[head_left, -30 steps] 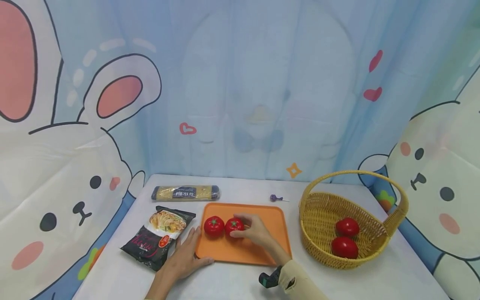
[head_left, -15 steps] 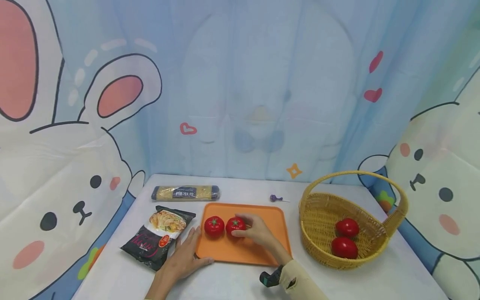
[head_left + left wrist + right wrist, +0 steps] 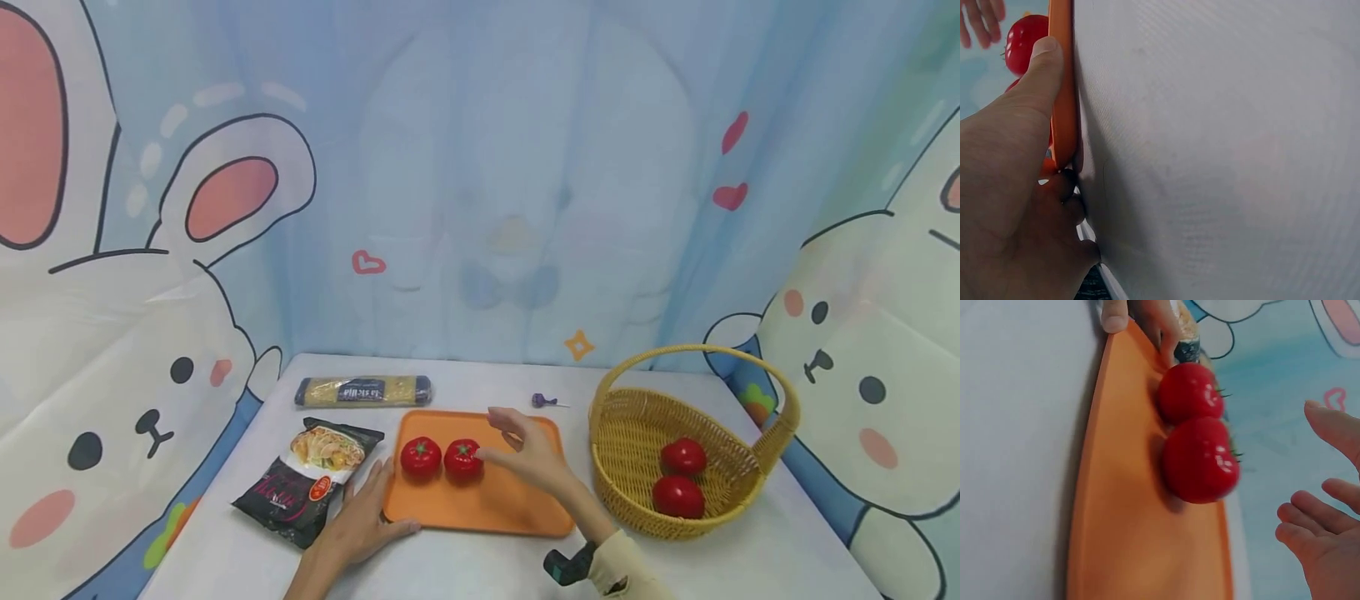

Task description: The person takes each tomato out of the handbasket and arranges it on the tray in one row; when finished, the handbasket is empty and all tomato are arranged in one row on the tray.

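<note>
On the orange tray [image 3: 517,508] two red tomatoes stand side by side, a left tomato [image 3: 421,457] and a right tomato [image 3: 463,460]. My right hand [image 3: 536,454] hovers over the tray, fingers spread and holding nothing. In the right wrist view that hand [image 3: 1329,544] is apart from both tomatoes. My left hand [image 3: 357,521] rests against the tray's near left corner, fingers along the left side and thumb by the front edge. From the left wrist, the thumb [image 3: 1038,81] lies along the tray's rim [image 3: 1065,119].
A wicker basket [image 3: 622,467] with two red tomatoes [image 3: 678,497] stands on the right. Beyond the tray lie a pasta packet [image 3: 363,391] and a purple lollipop [image 3: 545,401]. A black food bag [image 3: 307,483] lies beside my left hand. A printed curtain [image 3: 487,167] hangs behind the table.
My right hand has let go of the right tomato and drawn up and to the right, its fingers spreading. The tomato stays on the tray. My left hand keeps its place; the head view has shifted slightly.
</note>
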`<move>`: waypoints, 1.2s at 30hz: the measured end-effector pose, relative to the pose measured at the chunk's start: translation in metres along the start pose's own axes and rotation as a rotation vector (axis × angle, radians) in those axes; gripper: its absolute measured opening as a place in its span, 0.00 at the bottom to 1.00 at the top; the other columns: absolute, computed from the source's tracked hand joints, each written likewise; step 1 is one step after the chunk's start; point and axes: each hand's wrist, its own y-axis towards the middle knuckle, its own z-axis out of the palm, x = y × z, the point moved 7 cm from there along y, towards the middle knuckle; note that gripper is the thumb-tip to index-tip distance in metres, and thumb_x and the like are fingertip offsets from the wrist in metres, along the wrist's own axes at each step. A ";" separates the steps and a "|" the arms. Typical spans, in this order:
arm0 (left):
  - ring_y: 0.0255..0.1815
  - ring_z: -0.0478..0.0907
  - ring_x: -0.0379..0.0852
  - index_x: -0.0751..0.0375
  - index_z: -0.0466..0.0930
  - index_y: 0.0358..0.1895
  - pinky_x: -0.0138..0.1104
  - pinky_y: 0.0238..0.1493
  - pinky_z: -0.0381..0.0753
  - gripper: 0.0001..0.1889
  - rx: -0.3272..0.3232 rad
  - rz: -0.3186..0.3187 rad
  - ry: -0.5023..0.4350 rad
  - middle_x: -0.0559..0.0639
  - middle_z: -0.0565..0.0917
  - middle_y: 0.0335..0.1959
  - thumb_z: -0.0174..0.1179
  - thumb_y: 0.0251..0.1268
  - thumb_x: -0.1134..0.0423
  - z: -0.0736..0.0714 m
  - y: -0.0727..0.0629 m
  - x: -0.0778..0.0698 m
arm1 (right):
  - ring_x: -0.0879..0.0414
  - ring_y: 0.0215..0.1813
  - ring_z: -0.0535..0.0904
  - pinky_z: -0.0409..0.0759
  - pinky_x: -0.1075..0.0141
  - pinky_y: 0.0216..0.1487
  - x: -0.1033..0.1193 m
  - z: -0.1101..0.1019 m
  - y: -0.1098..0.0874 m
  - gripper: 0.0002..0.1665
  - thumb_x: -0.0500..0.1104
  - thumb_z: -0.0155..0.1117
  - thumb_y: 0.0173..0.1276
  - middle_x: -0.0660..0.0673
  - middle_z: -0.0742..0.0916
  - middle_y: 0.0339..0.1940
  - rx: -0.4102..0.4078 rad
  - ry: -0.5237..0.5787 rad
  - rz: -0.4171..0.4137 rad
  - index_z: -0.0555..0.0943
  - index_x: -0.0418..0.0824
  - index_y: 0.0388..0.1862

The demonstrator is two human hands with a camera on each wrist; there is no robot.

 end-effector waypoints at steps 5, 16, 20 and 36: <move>0.88 0.49 0.68 0.72 0.56 0.84 0.72 0.84 0.37 0.60 -0.002 0.003 -0.001 0.69 0.62 0.84 0.78 0.61 0.39 0.001 0.000 0.003 | 0.38 0.70 0.82 0.80 0.50 0.73 0.030 -0.025 -0.017 0.37 0.42 0.82 0.67 0.36 0.88 0.65 0.022 -0.099 -0.114 0.79 0.33 0.72; 0.88 0.50 0.68 0.71 0.56 0.84 0.72 0.84 0.38 0.59 0.018 -0.011 0.018 0.69 0.63 0.84 0.77 0.61 0.38 0.005 0.002 0.002 | 0.45 0.57 0.89 0.90 0.60 0.59 0.066 -0.086 -0.046 0.20 0.43 0.77 0.73 0.46 0.92 0.52 0.227 -0.254 -0.156 0.86 0.37 0.59; 0.88 0.50 0.69 0.73 0.57 0.84 0.73 0.83 0.38 0.59 0.007 0.003 0.018 0.70 0.63 0.84 0.77 0.62 0.39 0.002 0.001 0.001 | 0.46 0.57 0.90 0.91 0.56 0.58 0.071 -0.119 -0.048 0.21 0.44 0.77 0.73 0.45 0.92 0.53 0.264 -0.352 -0.153 0.86 0.37 0.60; 0.88 0.50 0.68 0.72 0.57 0.84 0.72 0.84 0.38 0.59 0.006 -0.004 0.016 0.70 0.63 0.84 0.77 0.61 0.39 0.003 0.002 0.003 | 0.40 0.58 0.89 0.91 0.65 0.52 0.009 -0.195 -0.033 0.28 0.43 0.81 0.68 0.39 0.92 0.55 0.265 -0.417 -0.003 0.85 0.31 0.62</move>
